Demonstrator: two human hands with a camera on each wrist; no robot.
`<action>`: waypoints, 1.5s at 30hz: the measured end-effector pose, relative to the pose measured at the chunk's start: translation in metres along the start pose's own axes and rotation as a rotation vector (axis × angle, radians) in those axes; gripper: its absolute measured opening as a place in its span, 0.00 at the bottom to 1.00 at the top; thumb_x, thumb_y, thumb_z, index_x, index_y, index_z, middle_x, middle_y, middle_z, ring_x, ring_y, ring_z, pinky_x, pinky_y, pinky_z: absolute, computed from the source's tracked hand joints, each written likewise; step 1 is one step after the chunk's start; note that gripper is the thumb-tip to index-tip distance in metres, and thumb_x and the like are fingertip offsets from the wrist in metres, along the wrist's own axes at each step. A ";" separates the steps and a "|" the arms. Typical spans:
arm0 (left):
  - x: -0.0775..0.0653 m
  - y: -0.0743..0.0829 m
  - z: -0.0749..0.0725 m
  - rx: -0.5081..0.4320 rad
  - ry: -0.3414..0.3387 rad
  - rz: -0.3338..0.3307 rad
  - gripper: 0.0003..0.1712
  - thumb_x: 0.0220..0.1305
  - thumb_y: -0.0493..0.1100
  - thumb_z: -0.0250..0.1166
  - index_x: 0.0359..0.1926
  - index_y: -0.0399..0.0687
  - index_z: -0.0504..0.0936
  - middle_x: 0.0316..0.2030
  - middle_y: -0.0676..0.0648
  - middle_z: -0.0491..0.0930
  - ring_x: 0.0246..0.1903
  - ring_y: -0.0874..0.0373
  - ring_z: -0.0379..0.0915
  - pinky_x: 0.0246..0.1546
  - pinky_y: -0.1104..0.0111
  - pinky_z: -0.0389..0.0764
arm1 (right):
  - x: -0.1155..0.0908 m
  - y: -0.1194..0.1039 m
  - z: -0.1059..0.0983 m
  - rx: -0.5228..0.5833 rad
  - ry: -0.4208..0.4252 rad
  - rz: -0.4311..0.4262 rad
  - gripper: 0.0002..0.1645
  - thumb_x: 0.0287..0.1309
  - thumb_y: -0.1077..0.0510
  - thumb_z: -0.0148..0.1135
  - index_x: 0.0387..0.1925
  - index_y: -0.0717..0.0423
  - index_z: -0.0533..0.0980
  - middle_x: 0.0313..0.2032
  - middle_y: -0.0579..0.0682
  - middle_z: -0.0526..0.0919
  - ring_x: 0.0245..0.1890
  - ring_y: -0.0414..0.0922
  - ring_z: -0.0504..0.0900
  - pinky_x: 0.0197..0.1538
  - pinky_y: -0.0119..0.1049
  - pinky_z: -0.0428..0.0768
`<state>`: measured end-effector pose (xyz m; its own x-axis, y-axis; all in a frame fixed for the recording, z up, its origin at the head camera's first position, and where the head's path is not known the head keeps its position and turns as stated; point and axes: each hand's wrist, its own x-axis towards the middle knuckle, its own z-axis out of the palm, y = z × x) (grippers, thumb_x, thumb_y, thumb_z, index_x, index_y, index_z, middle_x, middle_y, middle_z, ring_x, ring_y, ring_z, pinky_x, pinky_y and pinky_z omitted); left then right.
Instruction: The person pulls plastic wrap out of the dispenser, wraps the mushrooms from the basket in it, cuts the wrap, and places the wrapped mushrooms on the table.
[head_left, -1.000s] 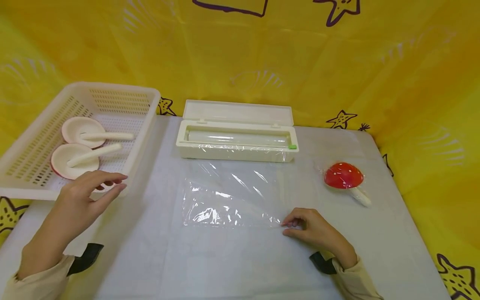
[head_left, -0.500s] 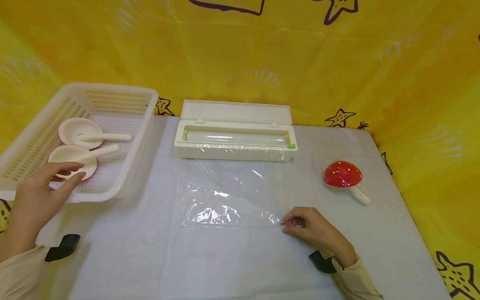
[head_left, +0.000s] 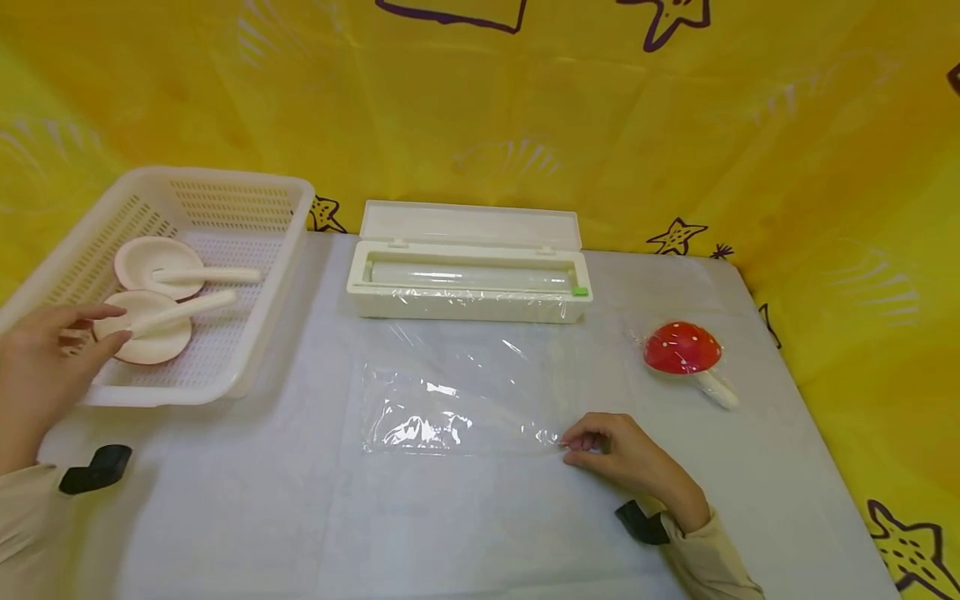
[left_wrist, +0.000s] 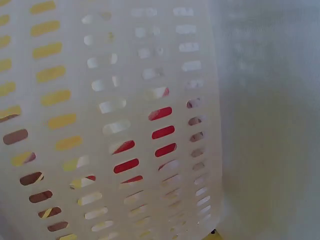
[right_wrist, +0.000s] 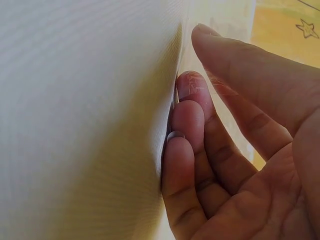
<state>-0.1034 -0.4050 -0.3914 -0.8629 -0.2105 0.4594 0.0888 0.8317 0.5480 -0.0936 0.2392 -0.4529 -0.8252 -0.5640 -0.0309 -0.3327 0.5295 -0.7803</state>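
A white plastic basket (head_left: 232, 367) holds two mushroom-shaped pieces, pale hollow caps with white stems. My left hand (head_left: 37, 367) is over its near left corner, thumb and forefinger apart beside the rim of the nearer mushroom piece (head_left: 157, 333). The left wrist view shows the slotted basket wall (left_wrist: 130, 110), with red showing through, and no fingers. A sheet of clear plastic wrap (head_left: 450, 400) stretches over the table from a cream wrap dispenser (head_left: 472, 307). My right hand (head_left: 618, 454) holds the sheet's near right corner at its fingertips; the other fingers (right_wrist: 180, 160) curl against the table.
The dispenser's lid (head_left: 472, 225) stands raised; a roll of film (head_left: 472, 276) lies inside and a green slider (head_left: 580, 292) sits at its right end. A film-wrapped red mushroom piece (head_left: 682, 348) lies at the right. A yellow patterned cloth (head_left: 600, 125) hangs behind the table.
My left hand has moved left from the basket's front right corner to the nearer mushroom piece. My right hand stays at the wrap's corner.
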 end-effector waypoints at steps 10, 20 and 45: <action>0.012 -0.001 -0.007 0.045 -0.036 -0.112 0.16 0.62 0.33 0.66 0.52 0.38 0.83 0.36 0.86 0.59 0.36 0.88 0.55 0.38 0.94 0.55 | 0.001 0.000 -0.001 -0.001 0.003 0.000 0.08 0.52 0.60 0.74 0.36 0.50 0.85 0.30 0.40 0.83 0.31 0.31 0.76 0.37 0.28 0.79; 0.018 0.005 -0.008 0.133 -0.219 -0.239 0.23 0.66 0.36 0.63 0.59 0.30 0.73 0.56 0.26 0.75 0.31 0.94 0.45 0.27 0.94 0.56 | -0.001 0.000 -0.001 -0.005 0.012 0.009 0.08 0.52 0.59 0.74 0.36 0.50 0.85 0.29 0.40 0.84 0.31 0.31 0.76 0.36 0.27 0.79; 0.017 0.003 -0.010 0.165 -0.169 -0.318 0.21 0.63 0.42 0.61 0.53 0.32 0.78 0.20 0.81 0.56 0.20 0.88 0.54 0.20 0.84 0.63 | 0.000 0.001 -0.001 0.011 0.006 0.014 0.08 0.53 0.57 0.74 0.37 0.49 0.85 0.29 0.41 0.84 0.31 0.32 0.76 0.36 0.27 0.78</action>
<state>-0.1133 -0.4110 -0.3747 -0.9055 -0.3948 0.1554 -0.2655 0.8129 0.5183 -0.0945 0.2403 -0.4531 -0.8323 -0.5531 -0.0381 -0.3162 0.5300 -0.7869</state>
